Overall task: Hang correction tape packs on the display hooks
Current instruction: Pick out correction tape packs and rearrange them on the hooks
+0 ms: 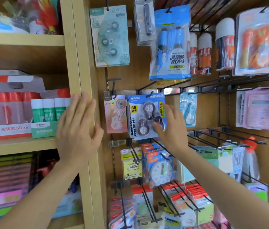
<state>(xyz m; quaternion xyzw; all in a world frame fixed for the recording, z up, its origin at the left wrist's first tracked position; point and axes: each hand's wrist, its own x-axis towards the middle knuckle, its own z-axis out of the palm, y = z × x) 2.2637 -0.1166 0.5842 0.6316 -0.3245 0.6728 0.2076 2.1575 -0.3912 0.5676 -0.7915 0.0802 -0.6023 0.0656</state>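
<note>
Mid-frame, the right hand (171, 128), fingers spread, is touching the blue correction tape pack (140, 113) on its hook (151, 93), left hand (77, 128) resting flat on the shelf upright (79, 55), and it's best pushing it fully back, squarely.

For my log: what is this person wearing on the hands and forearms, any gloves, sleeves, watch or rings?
Nothing that shows. The left hand and the right hand are bare, with no gloves or rings visible. The left forearm and right forearm are bare as far as the frame shows: no sleeve, watch or bracelet.
</note>
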